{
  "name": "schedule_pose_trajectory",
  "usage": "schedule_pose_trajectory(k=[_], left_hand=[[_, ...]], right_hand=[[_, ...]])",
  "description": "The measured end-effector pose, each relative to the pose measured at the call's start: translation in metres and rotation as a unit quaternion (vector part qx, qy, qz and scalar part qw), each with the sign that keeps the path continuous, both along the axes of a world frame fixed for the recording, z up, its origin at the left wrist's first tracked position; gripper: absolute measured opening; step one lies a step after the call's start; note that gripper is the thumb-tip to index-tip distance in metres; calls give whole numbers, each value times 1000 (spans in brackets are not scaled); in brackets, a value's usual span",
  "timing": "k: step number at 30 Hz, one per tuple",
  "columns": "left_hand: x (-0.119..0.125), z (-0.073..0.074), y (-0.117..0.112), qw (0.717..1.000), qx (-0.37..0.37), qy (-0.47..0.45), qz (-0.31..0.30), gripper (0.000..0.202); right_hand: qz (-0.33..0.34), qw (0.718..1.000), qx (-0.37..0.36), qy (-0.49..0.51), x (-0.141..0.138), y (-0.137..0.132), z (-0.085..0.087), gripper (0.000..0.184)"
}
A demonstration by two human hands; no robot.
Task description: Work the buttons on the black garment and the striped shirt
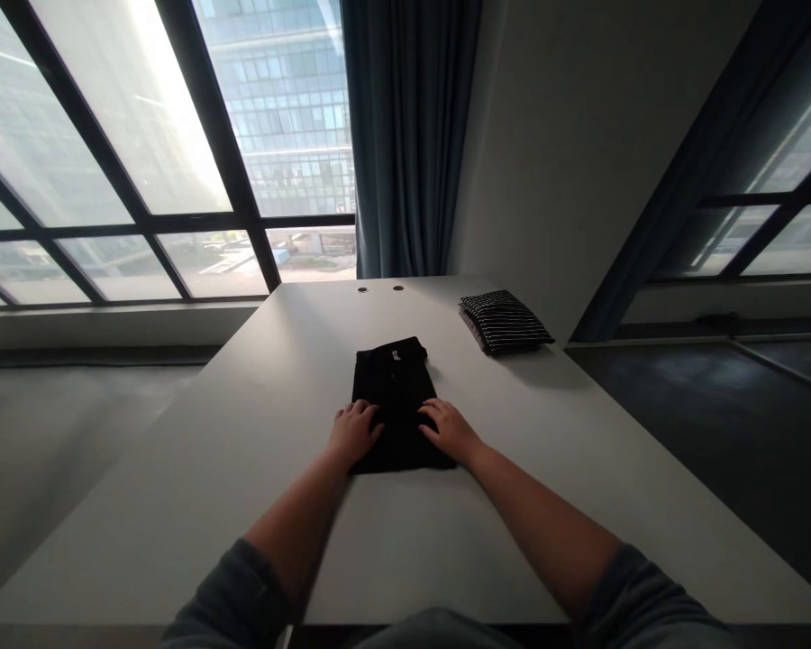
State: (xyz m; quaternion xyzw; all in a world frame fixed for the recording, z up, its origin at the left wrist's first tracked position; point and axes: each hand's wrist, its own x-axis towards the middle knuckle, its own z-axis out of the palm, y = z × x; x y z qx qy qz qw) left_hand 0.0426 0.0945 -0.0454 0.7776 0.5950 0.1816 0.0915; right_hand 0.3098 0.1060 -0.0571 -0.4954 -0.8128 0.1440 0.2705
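A black folded garment (398,406) lies flat on the white table in front of me, a small pale label showing near its far edge. On its left side rests my left hand (357,431), fingers apart and lying on the cloth. My right hand (450,431) lies over the right side in the same way, its fingers spread on the fabric. Neither hand grips the garment. Between the hands the dark cloth is smooth, and its near edge reaches a little toward me.
A folded black-and-white striped cloth stack (505,322) sits at the back right of the white table (243,406). Two round holes are set near the table's far edge. Behind are large windows, a blue curtain (412,135) and a grey wall (568,153).
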Motion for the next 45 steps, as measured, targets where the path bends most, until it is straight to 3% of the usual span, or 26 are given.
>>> schedule_pose_trajectory(k=[3, 8, 12, 14, 15, 18, 20, 22, 25, 29, 32, 34, 36, 39, 41, 43, 45], left_hand=[[-7, 3, -25, 997, 7, 64, -37, 25], [-29, 53, -82, 989, -8, 4, -147, 19], [-45, 71, -135, 950, -174, -52, -254, 9], [-45, 71, -149, 936, -253, -28, -245, 16], [-41, 69, -152, 943, -256, -4, -214, 20], [-16, 61, -151, 981, -152, 69, -102, 23], [7, 51, -148, 987, -95, 97, -82, 36], [27, 42, -147, 985, -97, 127, -60, 44], [34, 37, -145, 982, -144, 123, 6, 30], [-6, 50, -144, 983, -142, 99, 59, 20], [-62, 58, -150, 976, -124, 107, 146, 19], [-100, 56, -158, 959, -166, 134, 185, 21], [-132, 52, -167, 944, -223, 146, 197, 19], [-153, 49, -171, 924, -272, 176, 202, 16], [-143, 53, -161, 937, -223, 201, 176, 18], [-115, 58, -138, 971, -146, 172, 76, 22], [-76, 60, -102, 976, -168, 97, -103, 24]], right_hand=[[32, 999, 19, -7, 5, -32, 1, 9], [153, 986, -27, 55, 19, -85, 55, 8], [237, 958, -159, 34, 29, -139, 85, 13], [283, 934, -217, 11, 31, -153, 91, 14], [283, 934, -220, 3, 30, -155, 93, 14], [167, 977, -133, -9, 17, -141, 88, 15], [91, 992, -79, -40, 0, -126, 77, 20], [101, 986, -74, -111, -18, -116, 61, 30], [133, 973, -84, -171, -36, -112, 40, 29], [153, 976, -94, -121, -19, -118, 39, 8], [107, 987, -92, -75, 24, -125, 50, 8], [77, 988, -110, -75, 60, -132, 55, 12], [75, 976, -183, -92, 92, -140, 56, 11], [54, 948, -289, -125, 118, -145, 60, 12], [36, 957, -261, -123, 111, -138, 70, 17], [37, 982, -170, -68, 83, -120, 80, 19], [61, 990, -128, 4, 43, -92, 85, 24]])
